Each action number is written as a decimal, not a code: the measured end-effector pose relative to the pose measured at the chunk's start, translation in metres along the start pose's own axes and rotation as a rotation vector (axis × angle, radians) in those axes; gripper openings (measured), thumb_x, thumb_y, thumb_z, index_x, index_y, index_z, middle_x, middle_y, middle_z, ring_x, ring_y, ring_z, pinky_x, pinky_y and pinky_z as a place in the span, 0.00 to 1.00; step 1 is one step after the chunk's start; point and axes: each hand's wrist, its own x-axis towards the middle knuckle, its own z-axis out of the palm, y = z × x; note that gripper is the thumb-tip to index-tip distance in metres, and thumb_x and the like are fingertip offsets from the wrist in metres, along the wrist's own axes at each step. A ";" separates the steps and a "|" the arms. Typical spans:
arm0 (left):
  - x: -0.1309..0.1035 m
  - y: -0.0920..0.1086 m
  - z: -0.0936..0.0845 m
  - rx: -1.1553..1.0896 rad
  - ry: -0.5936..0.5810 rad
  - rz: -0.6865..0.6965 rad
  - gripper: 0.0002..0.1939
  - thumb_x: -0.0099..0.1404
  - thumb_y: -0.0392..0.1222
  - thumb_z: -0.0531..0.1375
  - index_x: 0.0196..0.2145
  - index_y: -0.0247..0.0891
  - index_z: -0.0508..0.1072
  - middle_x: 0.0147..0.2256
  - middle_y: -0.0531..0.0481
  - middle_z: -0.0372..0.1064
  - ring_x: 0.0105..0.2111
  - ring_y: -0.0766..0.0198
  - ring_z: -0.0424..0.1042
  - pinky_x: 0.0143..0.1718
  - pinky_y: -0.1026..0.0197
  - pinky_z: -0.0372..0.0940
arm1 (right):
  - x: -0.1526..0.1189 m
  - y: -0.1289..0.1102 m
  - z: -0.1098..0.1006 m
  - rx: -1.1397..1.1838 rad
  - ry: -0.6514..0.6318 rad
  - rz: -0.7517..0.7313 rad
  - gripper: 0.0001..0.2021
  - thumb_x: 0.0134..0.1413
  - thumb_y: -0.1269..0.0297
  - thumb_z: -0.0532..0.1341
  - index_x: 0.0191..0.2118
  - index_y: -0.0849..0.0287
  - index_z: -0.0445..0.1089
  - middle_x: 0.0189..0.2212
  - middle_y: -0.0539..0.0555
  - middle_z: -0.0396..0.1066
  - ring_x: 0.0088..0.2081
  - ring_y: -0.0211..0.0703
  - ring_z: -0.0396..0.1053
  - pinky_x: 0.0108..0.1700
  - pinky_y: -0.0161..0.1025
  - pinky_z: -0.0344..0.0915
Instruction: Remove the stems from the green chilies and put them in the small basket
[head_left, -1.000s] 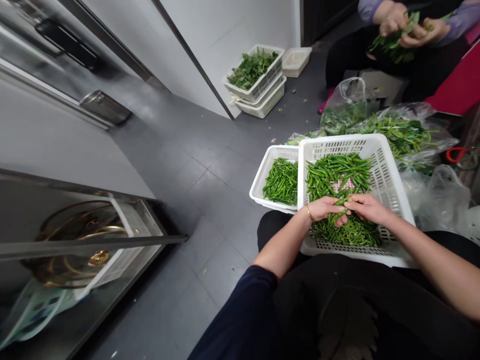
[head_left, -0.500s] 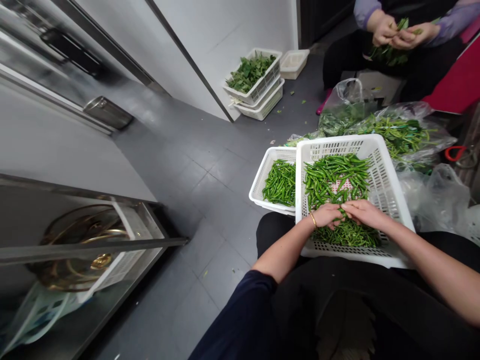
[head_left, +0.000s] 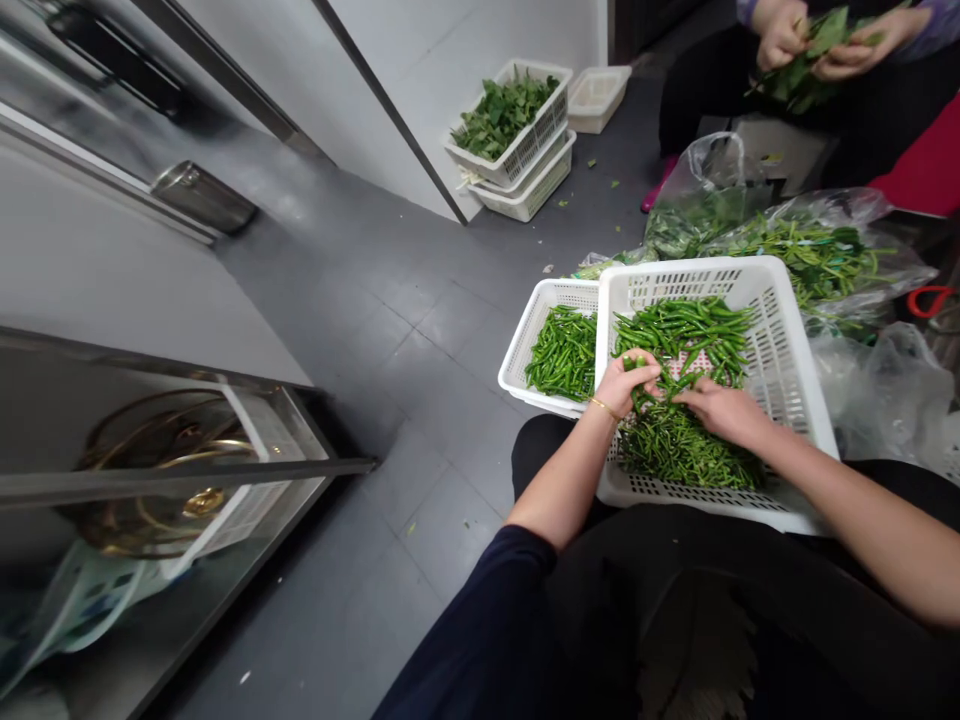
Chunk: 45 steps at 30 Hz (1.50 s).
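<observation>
A white slotted basket [head_left: 806, 410] rests on my lap. Long green chillies [head_left: 694, 325] fill its far half; a heap of short green stems [head_left: 686, 455] lies in its near half. My left hand [head_left: 628, 380], with a bracelet at the wrist, is closed around a few green chillies above the basket's left side. Close by on the right, my right hand [head_left: 724, 408] reaches down with thumb and finger closed at the chillies in the middle; what is between the fingertips is too small to be sure of. A smaller white basket [head_left: 517, 345] holding more chillies stands to the left.
Bags of leafy greens [head_left: 817, 255] lie beyond the basket, where a co-worker's hands [head_left: 862, 50] handle leaves. Stacked baskets [head_left: 525, 165] with greens stand against the wall. To the left are a metal shelf [head_left: 300, 470] and a steel cylinder [head_left: 202, 195] on the floor.
My hands were together over the stems; now they are apart. The left has moved up and left with chillies in it, and the right has come down to the chillies in the middle.
</observation>
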 end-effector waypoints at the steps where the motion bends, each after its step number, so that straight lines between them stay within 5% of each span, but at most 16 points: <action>1: 0.002 -0.005 -0.001 0.048 0.027 -0.015 0.16 0.46 0.45 0.65 0.28 0.37 0.63 0.16 0.60 0.54 0.17 0.74 0.56 0.23 0.66 0.59 | 0.007 -0.011 0.003 -0.053 -0.034 -0.034 0.20 0.58 0.68 0.46 0.51 0.52 0.69 0.41 0.62 0.67 0.33 0.46 0.69 0.32 0.41 0.63; 5: -0.004 -0.012 0.006 0.247 0.150 -0.139 0.15 0.46 0.45 0.66 0.24 0.36 0.64 0.12 0.62 0.50 0.12 0.75 0.50 0.16 0.68 0.49 | 0.012 -0.043 -0.010 0.092 -0.045 -0.001 0.16 0.57 0.72 0.48 0.39 0.63 0.73 0.37 0.67 0.70 0.33 0.48 0.70 0.34 0.42 0.63; 8: -0.002 -0.006 0.009 0.370 0.239 -0.145 0.16 0.44 0.44 0.67 0.30 0.35 0.70 0.15 0.60 0.58 0.13 0.76 0.51 0.15 0.68 0.45 | 0.007 -0.040 -0.034 0.149 0.067 0.076 0.11 0.58 0.65 0.53 0.35 0.60 0.73 0.32 0.58 0.73 0.34 0.42 0.70 0.34 0.36 0.63; 10: 0.005 -0.003 0.010 0.423 0.109 -0.173 0.21 0.43 0.44 0.68 0.36 0.34 0.72 0.19 0.57 0.65 0.14 0.75 0.54 0.15 0.68 0.48 | 0.003 -0.033 -0.046 0.197 0.133 0.115 0.11 0.59 0.61 0.53 0.32 0.58 0.71 0.25 0.50 0.72 0.27 0.35 0.69 0.30 0.30 0.61; 13: 0.006 -0.003 0.017 0.385 -0.046 -0.221 0.21 0.44 0.47 0.68 0.35 0.33 0.72 0.16 0.57 0.61 0.13 0.75 0.54 0.14 0.68 0.46 | -0.007 -0.035 -0.050 0.280 0.270 0.109 0.11 0.59 0.63 0.53 0.29 0.59 0.68 0.21 0.47 0.70 0.23 0.33 0.66 0.28 0.29 0.60; 17: -0.007 -0.012 0.026 0.233 -0.049 -0.241 0.22 0.39 0.44 0.70 0.32 0.34 0.70 0.17 0.59 0.59 0.14 0.76 0.53 0.14 0.70 0.47 | -0.015 -0.051 -0.043 0.260 0.376 0.084 0.09 0.58 0.65 0.53 0.35 0.61 0.68 0.33 0.56 0.72 0.35 0.41 0.69 0.37 0.36 0.62; 22: -0.006 -0.017 0.021 0.152 0.110 -0.344 0.22 0.37 0.41 0.69 0.31 0.31 0.71 0.18 0.56 0.61 0.15 0.77 0.52 0.14 0.71 0.43 | 0.001 -0.039 -0.047 0.104 0.222 0.211 0.16 0.60 0.63 0.49 0.50 0.61 0.64 0.48 0.63 0.67 0.47 0.47 0.66 0.47 0.41 0.61; 25: -0.006 -0.009 0.016 0.038 0.195 -0.335 0.21 0.39 0.41 0.67 0.33 0.30 0.71 0.18 0.56 0.60 0.15 0.76 0.54 0.14 0.70 0.45 | 0.002 -0.029 -0.038 0.115 0.147 0.244 0.27 0.52 0.62 0.59 0.58 0.63 0.59 0.56 0.68 0.59 0.54 0.54 0.60 0.51 0.46 0.58; 29: -0.012 0.000 0.011 -0.172 0.170 -0.292 0.19 0.42 0.38 0.65 0.34 0.33 0.69 0.22 0.53 0.65 0.21 0.69 0.65 0.21 0.66 0.58 | -0.029 -0.028 0.005 0.076 -0.013 0.050 0.26 0.50 0.59 0.60 0.55 0.58 0.65 0.55 0.66 0.61 0.54 0.59 0.60 0.53 0.52 0.56; 33: -0.007 -0.003 0.004 -0.302 0.095 -0.272 0.19 0.47 0.38 0.63 0.39 0.35 0.68 0.26 0.50 0.68 0.29 0.63 0.72 0.33 0.60 0.64 | -0.057 0.010 0.023 0.056 -0.112 -0.121 0.20 0.51 0.57 0.58 0.50 0.52 0.71 0.49 0.61 0.68 0.45 0.52 0.69 0.46 0.45 0.62; 35: -0.004 -0.005 0.004 -0.337 0.040 -0.267 0.20 0.48 0.40 0.62 0.41 0.35 0.68 0.28 0.49 0.69 0.29 0.64 0.71 0.33 0.59 0.64 | -0.051 0.031 0.012 0.129 -0.169 -0.112 0.16 0.54 0.56 0.55 0.47 0.50 0.72 0.42 0.56 0.73 0.40 0.46 0.71 0.42 0.41 0.63; 38: -0.002 -0.009 0.007 -0.311 0.037 -0.246 0.18 0.47 0.40 0.65 0.37 0.35 0.68 0.22 0.55 0.64 0.20 0.71 0.64 0.23 0.66 0.58 | -0.017 0.044 -0.008 0.021 0.014 0.135 0.17 0.58 0.60 0.50 0.45 0.53 0.73 0.39 0.57 0.73 0.38 0.46 0.71 0.39 0.40 0.63; 42: 0.003 -0.018 0.007 -0.185 0.108 -0.246 0.18 0.43 0.42 0.68 0.26 0.37 0.61 0.14 0.63 0.46 0.12 0.78 0.47 0.15 0.70 0.41 | 0.034 0.025 -0.017 -0.144 0.038 0.255 0.18 0.56 0.67 0.50 0.50 0.60 0.68 0.42 0.65 0.69 0.36 0.48 0.71 0.35 0.41 0.63; 45: 0.004 -0.022 0.006 -0.017 0.177 -0.251 0.17 0.45 0.45 0.67 0.27 0.38 0.62 0.13 0.64 0.45 0.12 0.76 0.45 0.15 0.69 0.41 | 0.044 0.011 -0.017 -0.166 -0.014 0.188 0.18 0.54 0.69 0.51 0.50 0.62 0.67 0.44 0.67 0.66 0.37 0.49 0.71 0.35 0.40 0.63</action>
